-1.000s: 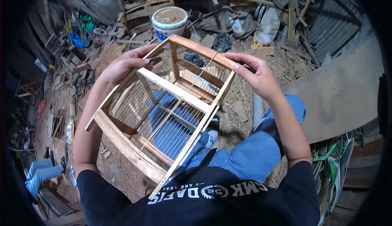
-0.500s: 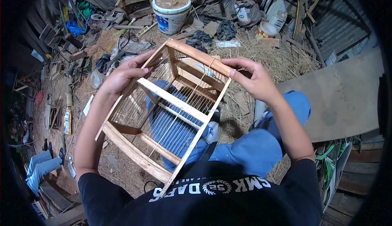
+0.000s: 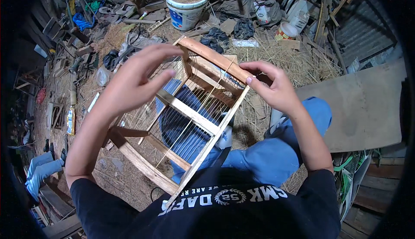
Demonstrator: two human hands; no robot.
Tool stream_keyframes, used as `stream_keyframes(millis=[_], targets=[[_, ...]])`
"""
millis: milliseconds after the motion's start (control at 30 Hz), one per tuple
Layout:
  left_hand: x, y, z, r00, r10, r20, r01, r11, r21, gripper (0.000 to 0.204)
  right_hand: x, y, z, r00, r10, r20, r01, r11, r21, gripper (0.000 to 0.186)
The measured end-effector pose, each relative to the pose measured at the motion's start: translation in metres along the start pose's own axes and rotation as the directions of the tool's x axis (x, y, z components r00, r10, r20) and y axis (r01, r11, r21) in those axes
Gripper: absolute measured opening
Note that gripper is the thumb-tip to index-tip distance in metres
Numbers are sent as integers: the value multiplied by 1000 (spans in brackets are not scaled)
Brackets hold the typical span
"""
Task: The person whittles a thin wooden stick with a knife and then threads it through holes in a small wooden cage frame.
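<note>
A wooden birdcage with a pale frame and thin bars rests tilted over my lap. My right hand grips its far right corner, thumb on top of the curved, reddish-brown rail and fingers curled beneath. Over the cage's left side hovers my left hand, slightly blurred, with thumb and fingers apart and nothing between them. It hides part of the left bars and frame. Through the bars a blue striped surface shows under the cage.
A white-and-blue bucket stands on the straw-strewn floor ahead. A small red-and-yellow tub sits to its right. A broad flat board lies at my right. Another person's legs show at the far left, among wood scraps.
My left hand has let go of the cage's left side and risen above it, its fingers spreading. My right hand keeps its hold on the corner.
</note>
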State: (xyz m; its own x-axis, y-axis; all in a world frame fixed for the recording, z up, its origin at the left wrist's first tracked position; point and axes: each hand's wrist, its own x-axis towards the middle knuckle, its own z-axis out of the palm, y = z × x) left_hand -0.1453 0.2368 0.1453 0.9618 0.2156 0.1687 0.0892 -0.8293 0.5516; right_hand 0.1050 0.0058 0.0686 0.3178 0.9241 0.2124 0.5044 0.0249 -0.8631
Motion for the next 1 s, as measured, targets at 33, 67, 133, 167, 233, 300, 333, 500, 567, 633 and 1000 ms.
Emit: stream_keyframes(millis=[33,67,133,167,233,300,333,500,567,633,1000], targets=[[-1,9,5,1000,15,-3,-15,999,-31,32,0,-2,1,1000,-5,6,5,1000,4,32],[-1,18,9,1000,8,-5,-8,1000,-28,32,0,-4,1,1000,-18,4,18,1000,-19,32],[2,32,16,992,51,118,-48,998,-29,30,2,-5,4,999,-37,9,37,999,-39,32],[4,31,24,993,43,114,-40,999,-27,30,2,-6,6,999,-50,4,50,999,-15,32],[11,26,45,994,88,67,-87,996,-24,29,0,-9,7,998,-59,-1,59,998,3,31],[18,37,51,995,-25,94,29,999,-44,27,-2,-13,8,998,-62,-16,63,997,46,31],[20,40,52,983,-133,127,141,988,-60,26,-3,-14,8,998,-62,-12,63,997,44,31],[23,25,72,990,-136,45,142,971,-191,24,-6,-18,6,996,-94,7,94,995,-21,31],[23,24,72,974,-208,86,221,954,-203,21,-6,-16,6,996,-93,9,93,995,-25,31],[22,23,74,964,-245,102,265,908,-323,18,-5,-16,4,996,-90,12,91,995,-32,31],[31,10,85,935,-285,211,353,693,-629,16,13,-27,-15,981,-41,192,70,987,-145,30]])
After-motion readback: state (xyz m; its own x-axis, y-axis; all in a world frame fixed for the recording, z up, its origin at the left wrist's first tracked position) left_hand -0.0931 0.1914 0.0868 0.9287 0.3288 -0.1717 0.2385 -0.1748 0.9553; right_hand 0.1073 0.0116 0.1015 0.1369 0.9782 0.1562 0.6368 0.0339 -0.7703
